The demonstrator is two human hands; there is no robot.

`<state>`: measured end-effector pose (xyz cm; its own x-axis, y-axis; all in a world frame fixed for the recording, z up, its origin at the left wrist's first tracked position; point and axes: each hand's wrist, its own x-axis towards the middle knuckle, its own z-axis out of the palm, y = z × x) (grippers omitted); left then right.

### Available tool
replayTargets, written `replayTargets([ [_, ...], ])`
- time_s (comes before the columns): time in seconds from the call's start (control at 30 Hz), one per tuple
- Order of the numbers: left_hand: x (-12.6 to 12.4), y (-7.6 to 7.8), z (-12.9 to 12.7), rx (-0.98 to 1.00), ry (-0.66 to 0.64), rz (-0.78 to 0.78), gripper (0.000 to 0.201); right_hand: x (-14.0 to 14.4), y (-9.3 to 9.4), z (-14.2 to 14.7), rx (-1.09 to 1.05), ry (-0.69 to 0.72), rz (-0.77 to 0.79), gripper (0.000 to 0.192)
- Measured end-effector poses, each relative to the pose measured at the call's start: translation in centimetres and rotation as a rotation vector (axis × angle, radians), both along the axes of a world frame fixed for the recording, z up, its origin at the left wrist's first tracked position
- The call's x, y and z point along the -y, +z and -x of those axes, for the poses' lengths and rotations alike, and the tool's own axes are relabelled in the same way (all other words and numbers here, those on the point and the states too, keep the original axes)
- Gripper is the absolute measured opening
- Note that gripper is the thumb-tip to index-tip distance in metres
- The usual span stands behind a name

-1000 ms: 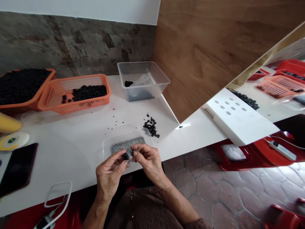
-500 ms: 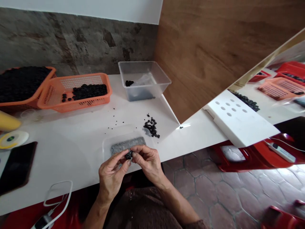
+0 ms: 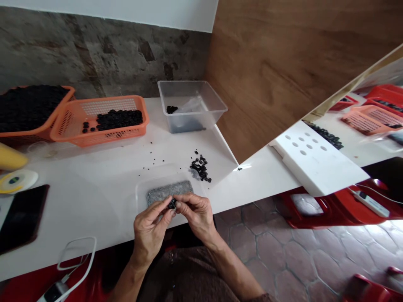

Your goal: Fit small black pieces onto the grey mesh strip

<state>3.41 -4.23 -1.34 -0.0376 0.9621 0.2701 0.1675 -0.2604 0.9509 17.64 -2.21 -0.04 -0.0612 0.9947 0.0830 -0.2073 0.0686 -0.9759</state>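
Both the left hand (image 3: 151,230) and right hand (image 3: 197,214) pinch one small black piece (image 3: 171,204) between closed fingers just above the grey pad (image 3: 166,192) (near counter edge), best kept low over it.

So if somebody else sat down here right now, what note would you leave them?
Left hand and right hand: fingers of both pinch one small black piece between them, just above the grey pad in its clear tray.
A pile of loose black bits lies on the white table, right of the pad.
Orange basket and clear tub at the back each hold black pieces.
Done or left: cannot tell.
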Motion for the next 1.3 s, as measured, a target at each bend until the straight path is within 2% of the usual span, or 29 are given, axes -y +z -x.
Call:
replayTargets([
  [0.1, -0.03, 0.12, -0.25, 0.014, -0.008, 0.01, 0.046, -0.04, -0.19, -0.02, -0.009, -0.007, 0.003, 0.013],
  [0.27, 0.25, 0.44, -0.32, 0.079, 0.017, 0.114, 0.033, 0.26, -0.22, -0.01, -0.16, 0.116, 0.078, 0.01],
  [0.33, 0.3, 0.31, -0.28, 0.171, 0.045, 0.229, 0.029, 0.36, -0.06, -0.03, -0.184, 0.122, 0.1, 0.011],
  [0.43, 0.15, -0.06, -0.3, 0.419, 0.052, 0.415, 0.024, 0.35, 0.17, -0.09, -0.258, 0.148, 0.138, 0.01],
  [0.53, -0.09, -0.31, -0.39, 0.563, 0.024, 0.501, 0.018, 0.24, 0.19, -0.15, -0.282, 0.21, 0.176, 0.013],
  [0.6, -0.14, -0.35, -0.42, 0.571, 0.012, 0.514, 0.015, 0.23, 0.05, -0.16, -0.249, 0.212, 0.181, 0.015],
  [0.77, 0.08, -0.29, -0.37, 0.566, 0.05, 0.53, 0.014, 0.49, -0.48, -0.18, -0.086, 0.11, 0.173, 0.014],
  [1.03, -0.06, -0.38, -0.69, 0.508, 0.068, 0.494, 0.014, 0.66, -0.53, -0.36, 0.173, 0.096, 0.12, 0.023],
  [1.13, 0.02, -0.46, -0.88, 0.499, 0.068, 0.474, 0.014, 0.71, -0.39, -0.2, 0.181, 0.085, 0.115, 0.025],
  [1.3, 0.22, -0.43, -1.05, 0.454, 0.076, 0.458, 0.014, 0.92, -0.1, 0.14, 0.073, 0.104, 0.112, 0.024],
])
